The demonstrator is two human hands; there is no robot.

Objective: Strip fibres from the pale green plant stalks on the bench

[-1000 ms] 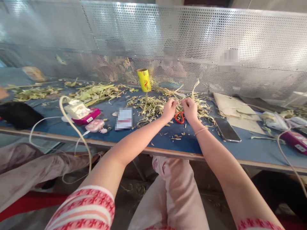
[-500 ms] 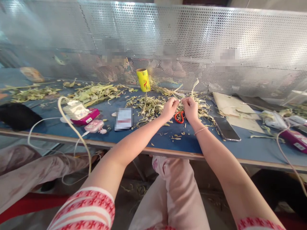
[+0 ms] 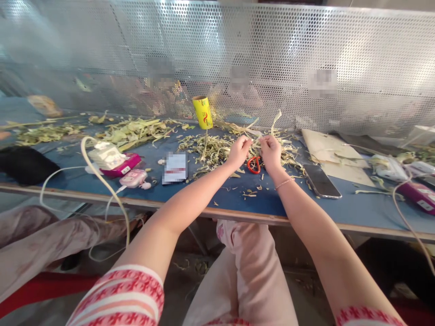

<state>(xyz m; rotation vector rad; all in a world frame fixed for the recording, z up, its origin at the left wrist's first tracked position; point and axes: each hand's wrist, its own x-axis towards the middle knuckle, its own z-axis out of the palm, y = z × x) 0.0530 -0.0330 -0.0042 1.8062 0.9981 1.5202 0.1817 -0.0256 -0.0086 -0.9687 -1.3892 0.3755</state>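
- Perforated metal panel backs the blue tabletop, and dry strips lie heaped between the panel and the near edge, behind and around the 2 hands.
- From where I stand, the left hand and right hand face each other over the heap, just apart, fingers bunched narrow as if in a pinch; I cannot tell what, if anything, sits between the fingertips.
- 1 pale strip sticks up just behind the right hand; whether it is held or merely rises from the heap, I cannot make out.
- To my mind, fine work like this goes best with light fingertips: strips this dry and thin would likely snap or split under a hard tug.
- I'd keep the pinches close together and pull slowly along a strip's length, not across it.
- Mind the red handle just below the fingers; a dropped wrist could knock it.
- Phone to the right and yellow tube to the left stand clear of the hands, so both elbows have room.
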